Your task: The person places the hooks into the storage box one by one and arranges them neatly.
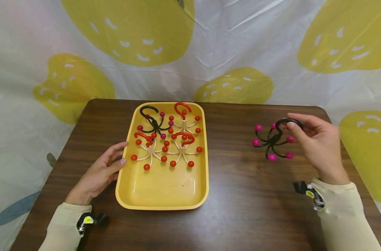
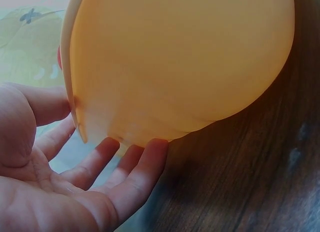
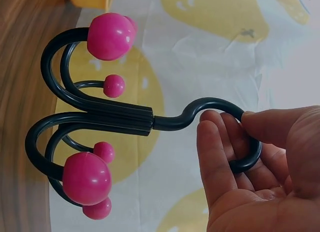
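My right hand (image 1: 322, 146) pinches the black top hook of a multi-prong swivel hanger (image 1: 273, 140) above the table's right side. Magenta balls tip its curved black prongs, which fan out left of the fingers. In the right wrist view the thumb and fingers hold the curved hook of this hanger (image 3: 120, 117). My left hand (image 1: 101, 170) is at the left side of a yellow plastic tray (image 1: 160, 195). The left wrist view shows its thumb at the rim and relaxed fingertips against the tray's outer wall (image 2: 180, 61).
Inside the tray's far half lie a black hanger (image 1: 155, 123) with magenta balls and three white hangers (image 1: 151, 150) with red hooks and red balls. The tray stands on a dark wooden table (image 1: 234, 195). Behind it hangs a pale curtain (image 1: 165, 83) with yellow fruit prints.
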Available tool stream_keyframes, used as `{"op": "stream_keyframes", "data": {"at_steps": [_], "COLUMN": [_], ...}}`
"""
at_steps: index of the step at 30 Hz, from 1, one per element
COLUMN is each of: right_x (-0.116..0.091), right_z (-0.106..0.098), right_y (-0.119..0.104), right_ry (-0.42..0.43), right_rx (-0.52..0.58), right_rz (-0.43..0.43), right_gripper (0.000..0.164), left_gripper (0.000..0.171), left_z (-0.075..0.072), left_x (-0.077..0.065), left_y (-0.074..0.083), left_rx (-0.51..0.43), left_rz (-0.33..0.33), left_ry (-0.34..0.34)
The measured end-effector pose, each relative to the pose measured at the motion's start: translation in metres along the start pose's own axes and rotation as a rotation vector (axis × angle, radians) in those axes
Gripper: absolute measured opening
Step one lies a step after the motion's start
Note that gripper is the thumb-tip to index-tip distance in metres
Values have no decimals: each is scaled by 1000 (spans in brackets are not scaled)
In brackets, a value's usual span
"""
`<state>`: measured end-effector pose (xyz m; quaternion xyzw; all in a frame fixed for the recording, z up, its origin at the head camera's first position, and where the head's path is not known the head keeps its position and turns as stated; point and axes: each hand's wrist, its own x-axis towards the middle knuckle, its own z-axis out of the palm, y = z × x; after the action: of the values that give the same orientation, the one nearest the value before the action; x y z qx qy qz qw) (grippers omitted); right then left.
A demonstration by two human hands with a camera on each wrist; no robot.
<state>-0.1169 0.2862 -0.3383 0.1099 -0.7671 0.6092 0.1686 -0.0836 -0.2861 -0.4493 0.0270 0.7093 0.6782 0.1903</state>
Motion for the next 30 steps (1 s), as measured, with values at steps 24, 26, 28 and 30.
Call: {"op": "stream_keyframes", "data": {"at_steps": [24, 26, 28, 30], "right_x": [7, 7, 7, 7], "right_z": [71, 76, 82, 87], "right_y": [-30, -35, -40, -44], "right_ry": [-141, -144, -149, -156], "right_rx": [59, 71, 97, 103], "right_rz": [-174, -175, -184, -198], "right_gripper": [27, 26, 26, 25], "left_gripper": [62, 62, 62, 62], "left_z": [1, 1, 1, 1], "left_x": [1, 1, 1, 1], "left_y": [0, -1, -1, -1], "left_rx": [-14, -13, -11, -7], "left_rz": [8, 7, 6, 6], "left_ry": [4, 4, 4, 3]}}
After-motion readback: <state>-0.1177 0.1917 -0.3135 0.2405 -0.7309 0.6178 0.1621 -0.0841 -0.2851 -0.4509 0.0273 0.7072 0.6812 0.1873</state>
